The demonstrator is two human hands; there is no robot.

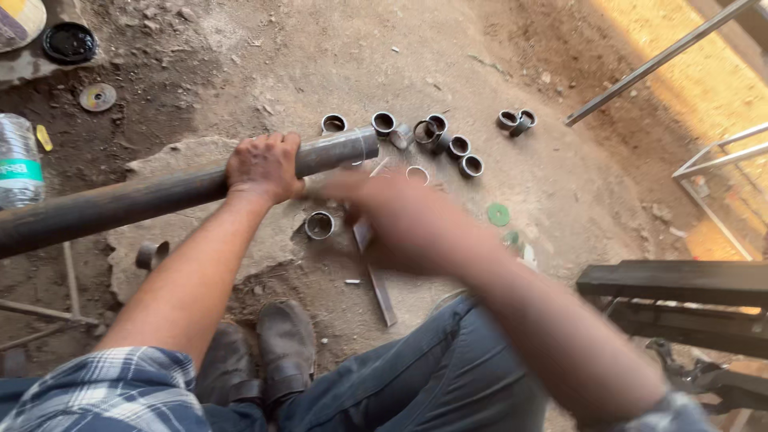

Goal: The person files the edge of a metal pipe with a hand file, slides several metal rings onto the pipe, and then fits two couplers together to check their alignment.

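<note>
Blurred at lower right, the right hand [400,228] hides its grip near a steel ring [319,225]. Left hand [264,168] clenches the long steel pipe [120,204] mid-frame; that overhanging end might dip onto the cut rings [448,136].

Your right hand [400,228] is motion-blurred; its fingers and whatever it touches cannot be made out. The flat metal strip [381,294] runs under that hand, its upper end hidden. Your left hand [264,168] covers a section of the dark steel pipe [120,204], whose far end is cut off at the left edge. The plastic bottle [18,160] is cropped there too.
</note>
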